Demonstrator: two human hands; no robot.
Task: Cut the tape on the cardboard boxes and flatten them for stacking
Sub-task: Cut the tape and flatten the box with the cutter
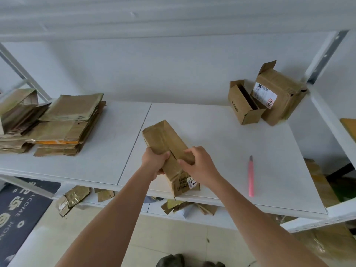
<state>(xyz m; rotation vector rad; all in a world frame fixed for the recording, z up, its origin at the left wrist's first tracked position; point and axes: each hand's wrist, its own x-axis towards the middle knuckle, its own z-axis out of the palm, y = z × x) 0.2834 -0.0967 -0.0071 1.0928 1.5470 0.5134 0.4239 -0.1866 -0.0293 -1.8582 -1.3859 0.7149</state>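
A long, narrow cardboard box (163,139) lies slanted at the middle of the white shelf (221,143), its labelled near end over the front edge. My left hand (154,160) grips its left side, fingers curled round the edge. My right hand (198,160) grips the right side, thumb on top along a slit in the upper face. A pink utility knife (251,177) lies on the shelf to the right, apart from both hands. Two more boxes stand at the back right: a small open one (241,106) and a larger labelled one (279,99).
Piles of flattened cardboard (65,124) fill the shelf's left end. Torn cardboard scraps (75,197) lie on the floor below the front edge, beside a dark doormat (21,211). A shelf upright (325,54) rises at the right, with more cardboard beyond it.
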